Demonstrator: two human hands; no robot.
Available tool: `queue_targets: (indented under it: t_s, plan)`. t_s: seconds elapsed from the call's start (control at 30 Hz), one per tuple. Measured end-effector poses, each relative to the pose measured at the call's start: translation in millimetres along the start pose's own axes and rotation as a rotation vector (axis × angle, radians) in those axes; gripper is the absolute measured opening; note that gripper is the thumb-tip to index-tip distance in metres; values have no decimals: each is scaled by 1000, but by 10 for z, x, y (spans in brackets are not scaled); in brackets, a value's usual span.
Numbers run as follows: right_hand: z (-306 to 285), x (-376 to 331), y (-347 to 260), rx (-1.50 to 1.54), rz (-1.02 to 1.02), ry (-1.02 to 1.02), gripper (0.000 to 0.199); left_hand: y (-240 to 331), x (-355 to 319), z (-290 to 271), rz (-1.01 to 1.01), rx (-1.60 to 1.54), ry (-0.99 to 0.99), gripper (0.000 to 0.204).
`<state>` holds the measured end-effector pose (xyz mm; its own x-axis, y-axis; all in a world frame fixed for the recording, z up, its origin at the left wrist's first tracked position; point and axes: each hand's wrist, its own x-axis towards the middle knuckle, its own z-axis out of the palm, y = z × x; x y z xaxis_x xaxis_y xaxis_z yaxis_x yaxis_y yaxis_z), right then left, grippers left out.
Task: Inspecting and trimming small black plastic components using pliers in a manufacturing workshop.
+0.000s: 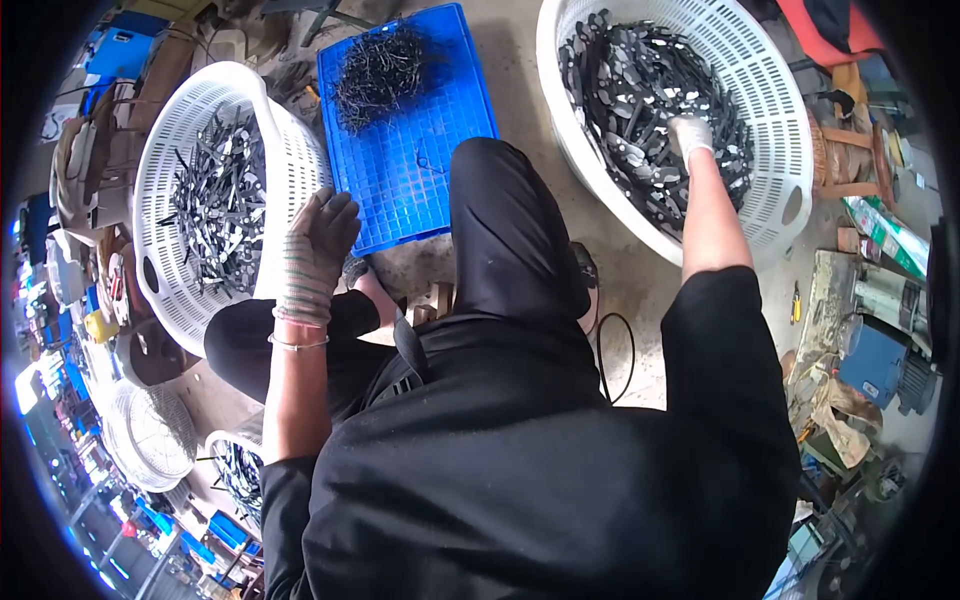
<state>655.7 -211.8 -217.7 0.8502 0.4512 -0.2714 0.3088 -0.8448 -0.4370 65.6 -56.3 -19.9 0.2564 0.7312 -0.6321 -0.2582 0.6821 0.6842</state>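
Person: seated, black clothing, knees apart; the black-clad knee (pixel 500 220) stands upright between the containers, apparently so that a basket lies within reach on either side.

Left hand: gloved in striped knit with dark grey fingers (pixel 340 210); the left hand (pixel 318 240) is raised just beside the near wall of the left basket. Fingers loosely curled, no piece visible in them; whether the glove touches the wall cannot be told.

Left basket: white, slotted plastic (pixel 300 140), tilted in view, part-filled with black and pale strips (pixel 225 195). The slotted wall and high rim presumably keep the loose strips together.

Right hand: pale glove; the right hand (pixel 690 135) is lowered into the right basket, on the pieces, arm extended because the basket stands farther forward. Fingertips lost against the heap; grip or no grip cannot be told.

Right basket: white, wide, slotted (pixel 775 130), holding a deep heap of dark, flat pieces with glossy pale faces (pixel 640 110).

Tray: blue gridded plastic (pixel 390 205), on the floor (pixel 520 65) between the baskets. At its far end, one tangle of thin black strands (pixel 385 75), seemingly set there to stay apart from the baskets' contents.
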Motion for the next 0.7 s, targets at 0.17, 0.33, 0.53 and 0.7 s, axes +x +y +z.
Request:
queue_targets:
  t_s: [0.17,0.33,0.53,0.7]
  plan:
    - [-59,309,265,-132,278,31,43,83,3,1,21,14,-98,39]
    - [178,65,-249,-189,284,9,59,13,-129,-325,40,21,35,41]
    - [312,-20,-329,-299,190,-2,37,-11,-120,-137,19,14,49,39]
    - [86,-487,12,141,-22,237,36,1,-176,37,10,49,-9,39]
